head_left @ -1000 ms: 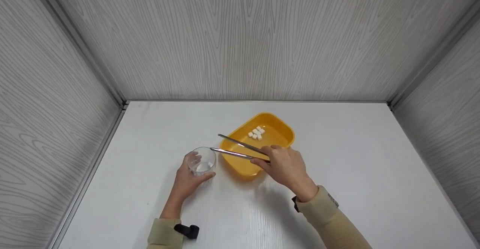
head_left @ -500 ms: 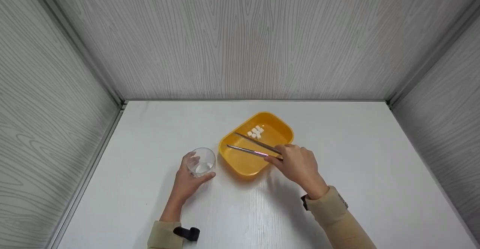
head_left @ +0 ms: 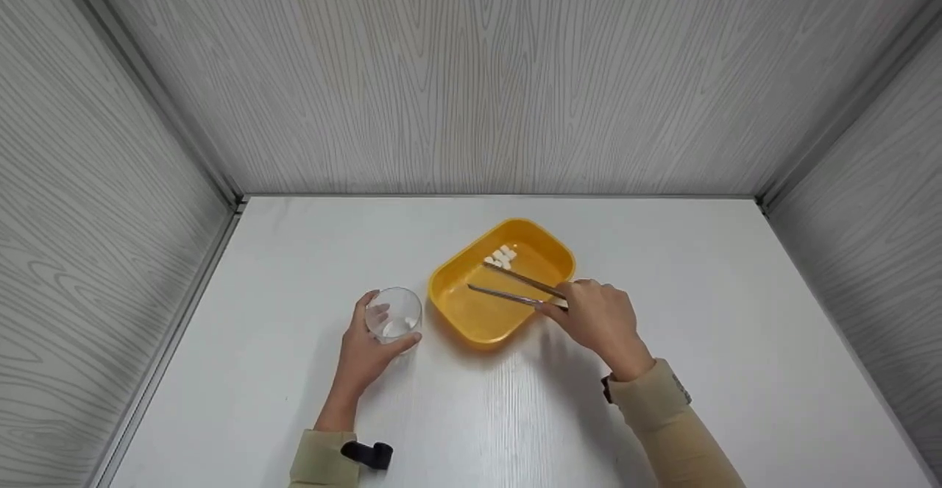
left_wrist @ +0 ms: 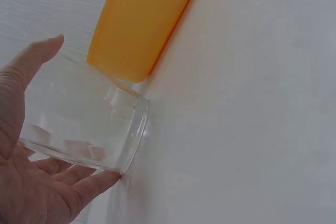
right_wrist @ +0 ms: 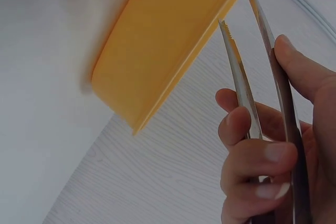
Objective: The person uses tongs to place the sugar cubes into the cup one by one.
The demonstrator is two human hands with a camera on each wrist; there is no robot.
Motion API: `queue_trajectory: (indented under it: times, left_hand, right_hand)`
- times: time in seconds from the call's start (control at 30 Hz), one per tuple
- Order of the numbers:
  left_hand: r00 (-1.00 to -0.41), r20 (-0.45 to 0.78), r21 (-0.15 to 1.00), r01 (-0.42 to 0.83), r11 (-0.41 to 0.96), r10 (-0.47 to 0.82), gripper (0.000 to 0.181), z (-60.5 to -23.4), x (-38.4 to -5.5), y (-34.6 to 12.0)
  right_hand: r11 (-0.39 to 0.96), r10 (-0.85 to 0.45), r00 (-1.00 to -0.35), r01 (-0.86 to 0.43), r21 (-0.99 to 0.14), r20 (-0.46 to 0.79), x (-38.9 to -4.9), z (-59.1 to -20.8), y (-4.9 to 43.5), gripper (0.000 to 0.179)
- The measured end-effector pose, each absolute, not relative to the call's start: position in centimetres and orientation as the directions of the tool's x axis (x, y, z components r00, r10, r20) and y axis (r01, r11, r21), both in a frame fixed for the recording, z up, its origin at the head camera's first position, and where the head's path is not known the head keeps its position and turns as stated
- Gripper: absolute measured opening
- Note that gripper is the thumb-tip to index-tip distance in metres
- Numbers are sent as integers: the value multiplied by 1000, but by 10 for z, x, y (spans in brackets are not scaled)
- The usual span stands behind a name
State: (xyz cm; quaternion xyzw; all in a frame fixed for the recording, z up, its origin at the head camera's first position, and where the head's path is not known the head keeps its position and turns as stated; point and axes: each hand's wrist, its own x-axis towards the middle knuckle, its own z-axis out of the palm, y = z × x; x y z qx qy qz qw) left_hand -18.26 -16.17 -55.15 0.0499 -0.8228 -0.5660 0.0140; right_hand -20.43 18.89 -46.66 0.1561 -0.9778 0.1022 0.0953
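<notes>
My left hand holds a clear drinking glass on the white table, thumb on the near side and fingers on the far side. In the left wrist view the fingers show through the glass. A small pale patch lies at the glass's bottom; what it is I cannot tell. My right hand grips long metal tweezers, whose serrated tips stand apart over a yellow tray. Nothing shows between the tips. Several small white cubes are clustered inside the tray, partly behind the upper tip.
The white table carries the tray right of the glass. Grey wood-grain panels enclose the table at the back and both sides. The tray's raised wall stands beside the tweezers in the right wrist view.
My right hand has moved right, drawing the tweezers from near the glass to over the tray, close to the cubes. My left hand and the glass have stayed almost still.
</notes>
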Motion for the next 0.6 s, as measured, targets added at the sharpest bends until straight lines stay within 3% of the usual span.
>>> queue_trajectory:
  times: [0.6]
  left_hand:
    - [-994,27,925,-16,381,-107,92,-551,-184,-161]
  right_hand:
    - [969,-215,-957,-233,-76,194,-224,-471,203,48]
